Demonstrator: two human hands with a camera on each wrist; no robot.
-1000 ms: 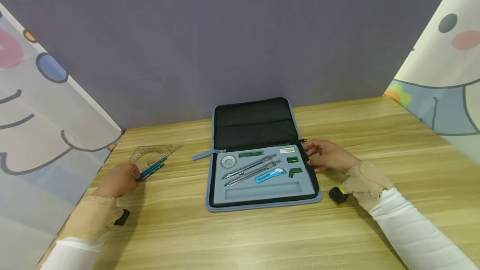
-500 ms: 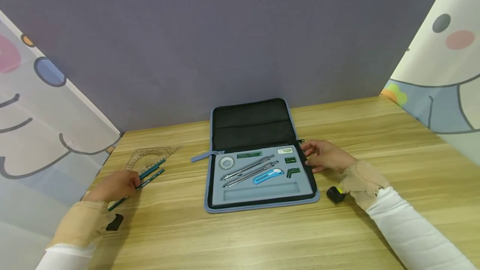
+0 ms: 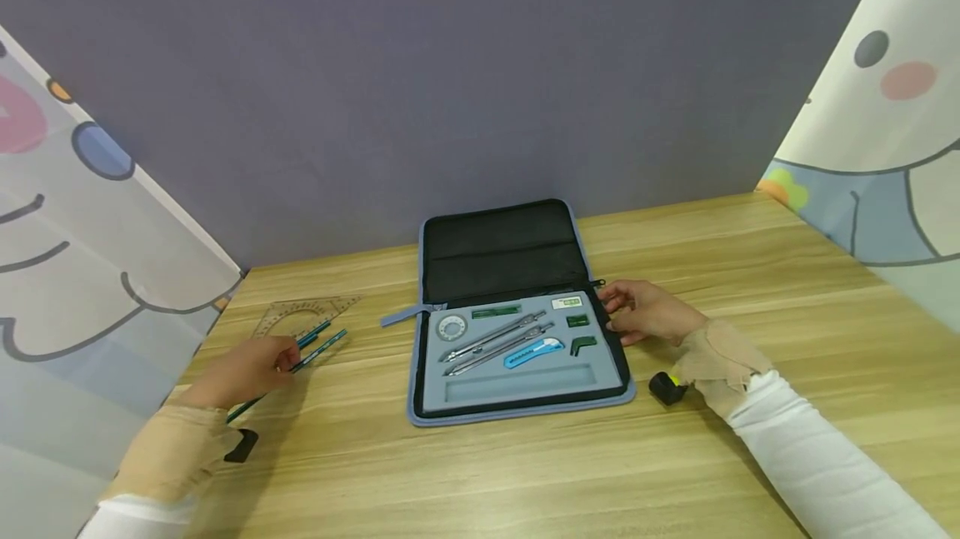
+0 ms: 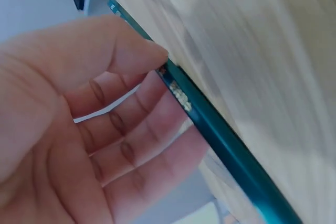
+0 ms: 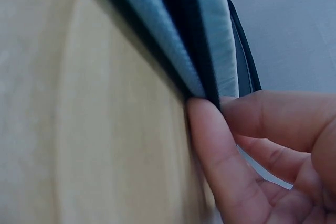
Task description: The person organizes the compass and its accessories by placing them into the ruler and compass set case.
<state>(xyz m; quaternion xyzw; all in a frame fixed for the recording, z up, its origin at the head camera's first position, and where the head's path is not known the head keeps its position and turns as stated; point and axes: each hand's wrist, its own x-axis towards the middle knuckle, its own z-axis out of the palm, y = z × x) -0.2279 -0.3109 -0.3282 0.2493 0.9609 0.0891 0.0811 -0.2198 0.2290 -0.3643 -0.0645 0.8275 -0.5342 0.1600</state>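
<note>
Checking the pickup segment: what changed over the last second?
The left hand pulled the teal pencils off the clear protractor triangle, toward the person and slightly toward the case, pinching them. The right hand stayed gripping the open case's right edge; the case's tools are unchanged.

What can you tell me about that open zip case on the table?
The case lies open flat on the wooden table. It has a blue fabric rim, a black lid lining and a grey foam tray holding compasses, a blue knife and small green parts; one long slot is vacant. The right hand pinches its right edge.
</note>
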